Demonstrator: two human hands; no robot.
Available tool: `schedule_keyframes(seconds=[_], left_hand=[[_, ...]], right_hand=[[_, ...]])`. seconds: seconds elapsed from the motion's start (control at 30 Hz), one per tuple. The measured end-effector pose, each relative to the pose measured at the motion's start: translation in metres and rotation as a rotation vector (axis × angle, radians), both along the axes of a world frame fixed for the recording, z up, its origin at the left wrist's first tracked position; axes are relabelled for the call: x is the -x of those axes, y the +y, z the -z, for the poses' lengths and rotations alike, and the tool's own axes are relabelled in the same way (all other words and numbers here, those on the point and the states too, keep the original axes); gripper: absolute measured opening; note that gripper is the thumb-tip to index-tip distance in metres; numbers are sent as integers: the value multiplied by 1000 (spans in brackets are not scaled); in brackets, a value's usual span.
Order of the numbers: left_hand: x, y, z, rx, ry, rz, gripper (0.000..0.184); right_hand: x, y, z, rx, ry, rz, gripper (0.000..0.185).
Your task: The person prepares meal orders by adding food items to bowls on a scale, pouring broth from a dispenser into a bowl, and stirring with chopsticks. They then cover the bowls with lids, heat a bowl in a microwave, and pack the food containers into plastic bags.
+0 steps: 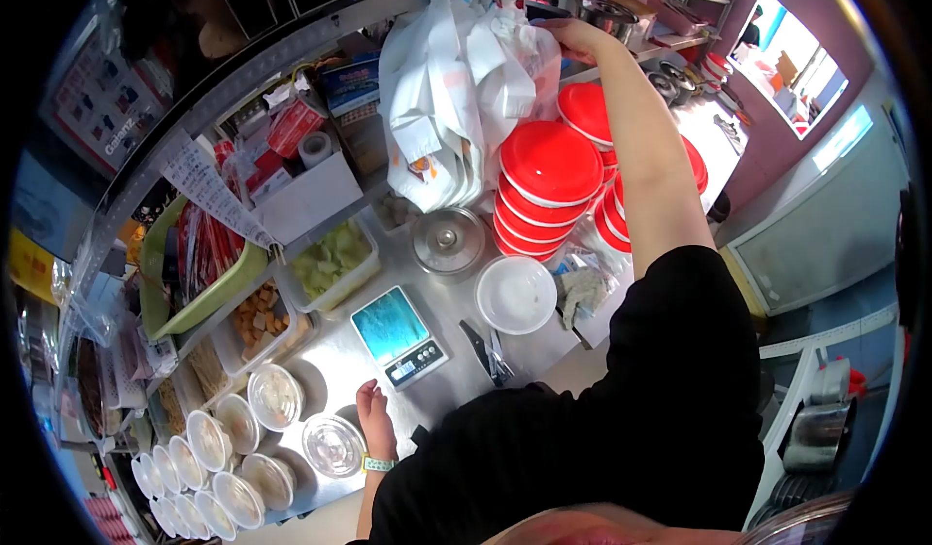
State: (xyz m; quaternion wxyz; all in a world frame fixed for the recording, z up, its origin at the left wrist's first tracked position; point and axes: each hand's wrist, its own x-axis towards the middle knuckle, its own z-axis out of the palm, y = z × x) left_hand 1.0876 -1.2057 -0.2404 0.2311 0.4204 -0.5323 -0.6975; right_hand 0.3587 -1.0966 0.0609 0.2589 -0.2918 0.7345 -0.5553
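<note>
My right hand (575, 40) is stretched far forward at the top, over the red-lidded bowls. Its fingers are beside the hanging white plastic bags (437, 99) and partly hidden, so I cannot tell whether they grip one. Low and close to my body, my left hand (374, 417) has loosely bent fingers with nothing seen in them. It is near a digital kitchen scale (391, 324) with a blue-tinted plate, and a clear plastic lid (334, 445) lies beside it. Stacked bowls with red lids (550, 164) stand below my right forearm.
A white bowl (515, 295), a lidded metal pot (449, 241), scissors (497, 356) and a grey glove (581, 291) are on the counter. Several filled, clear-lidded cups (239, 498) stand at lower left. Food tubs (335, 264) and a green basket (155, 283) line the left side.
</note>
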Motion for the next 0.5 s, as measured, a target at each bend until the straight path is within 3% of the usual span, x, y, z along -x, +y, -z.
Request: schedule_keyframes(seconds=[0.2,0.3,0.4,0.5], left_hand=[[7,-1,-5,-62,22,-49,30],[12,-4,-11,-72,14,-64,29],[18,-7,-19,-71,-1,-61,28],[22,-9,-22,-58,-16,-59,29]], right_hand=[[-20,-2,-11,-30,28,-47,36],[-1,-3,5,-193,260,94,31],[13,2,21,-37,204,167,28],[26,10,29,-39,401,207,28]])
